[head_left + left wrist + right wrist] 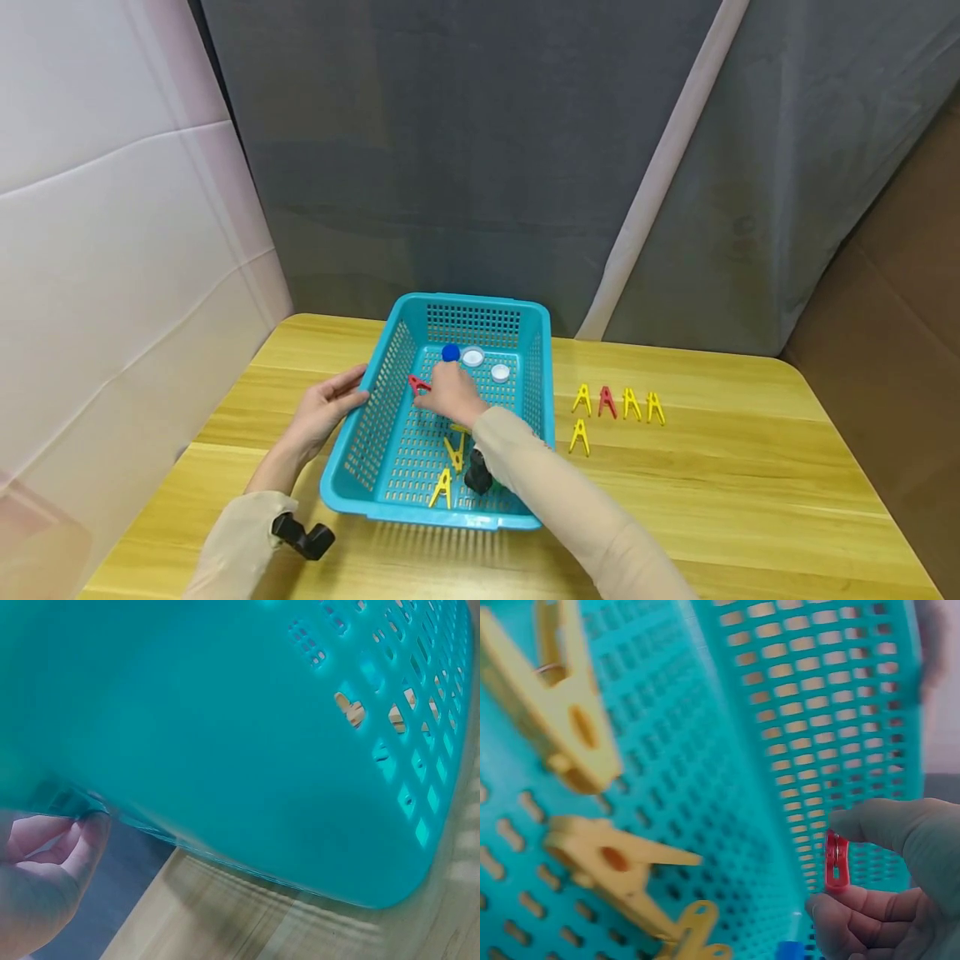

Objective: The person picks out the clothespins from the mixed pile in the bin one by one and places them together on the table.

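Observation:
A turquoise plastic basket (435,518) with perforated walls stands on the wooden table. Inside it, my right hand (452,392) pinches a red clothespin (837,861) between thumb and fingers, close to the basket's left wall. My left hand (318,414) holds the basket's left rim from outside, thumb and fingertips at the edge; in the left wrist view the fingers (84,844) meet that rim. Several yellow clothespins lie on the basket floor, one (442,488) by the near wall and another (454,454) beyond it, partly under my right forearm.
Toward the basket's far end lie a blue cap (450,352) and two white caps, one (472,357) beside it and one (500,373) farther right. Right of the basket, several yellow clothespins (582,400) and one red clothespin (607,402) lie lined up on the table (735,500).

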`<action>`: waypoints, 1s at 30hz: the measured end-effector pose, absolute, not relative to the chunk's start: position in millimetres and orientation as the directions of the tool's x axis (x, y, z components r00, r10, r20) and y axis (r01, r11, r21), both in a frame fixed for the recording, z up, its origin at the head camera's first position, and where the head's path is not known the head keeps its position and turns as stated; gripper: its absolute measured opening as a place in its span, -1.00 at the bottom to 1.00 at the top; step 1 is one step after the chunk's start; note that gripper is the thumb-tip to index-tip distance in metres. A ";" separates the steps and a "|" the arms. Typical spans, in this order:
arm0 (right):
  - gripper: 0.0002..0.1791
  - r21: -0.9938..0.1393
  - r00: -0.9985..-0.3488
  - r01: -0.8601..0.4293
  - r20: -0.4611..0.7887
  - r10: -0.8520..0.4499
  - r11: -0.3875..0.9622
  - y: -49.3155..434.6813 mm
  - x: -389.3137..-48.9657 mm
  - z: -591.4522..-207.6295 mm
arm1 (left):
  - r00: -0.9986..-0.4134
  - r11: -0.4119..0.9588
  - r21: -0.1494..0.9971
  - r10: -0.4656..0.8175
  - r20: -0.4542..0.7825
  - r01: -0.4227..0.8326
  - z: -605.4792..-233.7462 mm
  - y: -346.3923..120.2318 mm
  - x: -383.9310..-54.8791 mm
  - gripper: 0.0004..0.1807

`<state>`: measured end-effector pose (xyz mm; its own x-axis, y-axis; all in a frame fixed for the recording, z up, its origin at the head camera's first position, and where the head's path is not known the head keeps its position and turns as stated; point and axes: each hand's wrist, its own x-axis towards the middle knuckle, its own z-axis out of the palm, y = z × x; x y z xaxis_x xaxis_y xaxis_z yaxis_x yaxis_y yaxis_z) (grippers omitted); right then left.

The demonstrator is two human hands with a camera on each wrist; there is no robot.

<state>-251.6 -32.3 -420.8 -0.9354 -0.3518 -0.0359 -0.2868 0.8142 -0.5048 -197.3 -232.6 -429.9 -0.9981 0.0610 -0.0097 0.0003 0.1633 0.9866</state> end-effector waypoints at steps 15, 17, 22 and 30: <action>-0.44 -0.586 -0.940 -0.316 0.090 -0.328 0.746 0.0 -252.5 -384.3 | -0.998 0.162 0.987 0.064 0.004 0.014 -430.6 -233.1 -197.7 -0.40; -0.49 -0.607 -0.944 -0.304 0.091 -0.316 0.734 6.5 -251.8 -380.5 | -0.998 0.164 0.986 0.066 0.004 0.015 -430.8 -233.0 -197.6 -0.40; -0.60 -0.622 -0.957 -0.274 0.101 -0.272 0.733 21.8 -248.9 -370.1 | -0.997 0.161 0.987 0.077 0.005 0.017 -431.6 -232.7 -197.7 -0.39; -0.61 -0.588 -0.958 -0.287 0.156 -0.242 0.756 46.9 -244.7 -360.6 | -0.997 0.157 0.987 0.077 0.011 0.023 -433.5 -232.2 -199.1 -0.39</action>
<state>-244.7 46.9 -360.6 -0.9576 -0.2422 0.1561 -0.2872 0.7563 -0.5879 -199.1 -232.2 -433.5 -0.9970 0.0771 0.0107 0.0227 0.1567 0.9874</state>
